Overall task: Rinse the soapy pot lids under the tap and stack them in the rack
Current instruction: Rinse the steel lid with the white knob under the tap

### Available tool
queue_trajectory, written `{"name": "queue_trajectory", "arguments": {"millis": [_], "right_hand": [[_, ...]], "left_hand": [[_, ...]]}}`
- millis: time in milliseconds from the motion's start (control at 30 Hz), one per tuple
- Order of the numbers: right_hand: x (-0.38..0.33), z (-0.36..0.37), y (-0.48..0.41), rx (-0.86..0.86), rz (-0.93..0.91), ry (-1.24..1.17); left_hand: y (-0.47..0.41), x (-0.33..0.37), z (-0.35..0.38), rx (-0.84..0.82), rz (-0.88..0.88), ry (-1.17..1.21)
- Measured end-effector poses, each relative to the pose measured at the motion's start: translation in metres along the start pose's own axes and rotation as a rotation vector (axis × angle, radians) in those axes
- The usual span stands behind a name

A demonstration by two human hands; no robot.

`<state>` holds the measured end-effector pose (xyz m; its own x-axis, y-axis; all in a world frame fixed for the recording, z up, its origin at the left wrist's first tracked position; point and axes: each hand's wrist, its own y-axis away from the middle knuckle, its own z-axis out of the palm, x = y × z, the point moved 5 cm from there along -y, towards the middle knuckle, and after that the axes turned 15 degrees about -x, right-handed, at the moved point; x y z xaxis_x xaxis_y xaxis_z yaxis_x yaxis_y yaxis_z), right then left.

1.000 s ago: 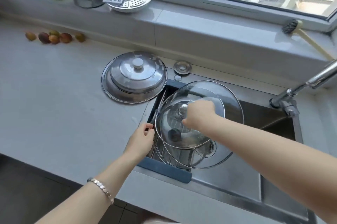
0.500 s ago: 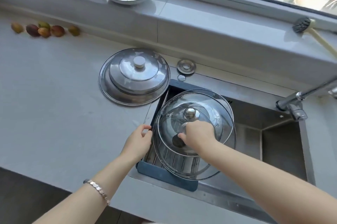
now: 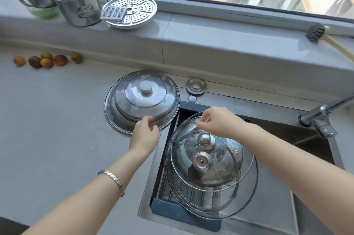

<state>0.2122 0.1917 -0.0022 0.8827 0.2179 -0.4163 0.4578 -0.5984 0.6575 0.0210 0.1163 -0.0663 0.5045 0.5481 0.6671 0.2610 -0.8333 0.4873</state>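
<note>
Two steel lids (image 3: 141,100) lie stacked on the counter left of the sink, a smaller knobbed one on a wider one, with soap streaks on them. My left hand (image 3: 144,136) grips their near rim, thumb on top. Several glass lids (image 3: 210,175) with metal knobs lean stacked in the dark-framed rack (image 3: 183,214) at the sink's left end. My right hand (image 3: 217,121) hovers over the far rim of the glass lids, fingers apart, holding nothing. The tap (image 3: 323,120) reaches in from the right with no water visible.
A strainer ring (image 3: 196,86) and a small plug sit behind the sink. Small fruits (image 3: 46,60) lie at the far left of the counter. On the sill stand steel mugs (image 3: 76,5), a perforated steamer plate (image 3: 130,11) and a brush (image 3: 316,32).
My right hand let go of the glass lid, which now rests on the stack in the rack. My left hand moved from the rack's edge up to the steel lids' rim.
</note>
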Motion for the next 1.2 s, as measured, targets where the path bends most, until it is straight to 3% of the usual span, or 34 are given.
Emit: {"name": "queue_trajectory", "arguments": {"millis": [133,233,333,467,633,733,833,967,1100,1200], "right_hand": [[-0.003,-0.028,-0.015,0.13,-0.027,-0.085],[0.002,-0.03,-0.025,0.152,-0.021,-0.139],[0.009,-0.024,-0.032,0.145,-0.011,-0.186],[0.019,-0.011,-0.038,0.096,-0.003,-0.184],[0.037,-0.005,-0.04,0.155,0.018,-0.227],[0.05,-0.01,-0.033,0.287,0.043,-0.522],[0.063,-0.014,-0.022,0.263,0.057,-0.983],[0.09,-0.006,0.012,0.271,0.012,-1.35],[0.135,0.004,0.058,0.501,-0.039,-1.43],[0.166,0.015,0.087,0.523,-0.081,-1.504]], "left_hand": [[-0.058,0.033,-0.037,0.094,0.034,-0.319],[-0.1,0.042,-0.049,0.063,-0.012,-0.589],[-0.129,0.042,-0.053,-0.002,-0.108,-0.712],[-0.145,0.047,-0.054,0.033,-0.09,-0.747],[-0.128,0.067,-0.058,0.109,0.094,-0.668],[-0.096,0.096,-0.054,0.08,0.23,-0.582],[-0.053,0.127,-0.038,0.01,0.353,-0.526],[0.01,0.164,0.002,-0.069,0.519,-0.491],[0.058,0.19,0.052,-0.128,0.661,-0.424],[0.082,0.201,0.098,-0.214,0.696,-0.437]]}}
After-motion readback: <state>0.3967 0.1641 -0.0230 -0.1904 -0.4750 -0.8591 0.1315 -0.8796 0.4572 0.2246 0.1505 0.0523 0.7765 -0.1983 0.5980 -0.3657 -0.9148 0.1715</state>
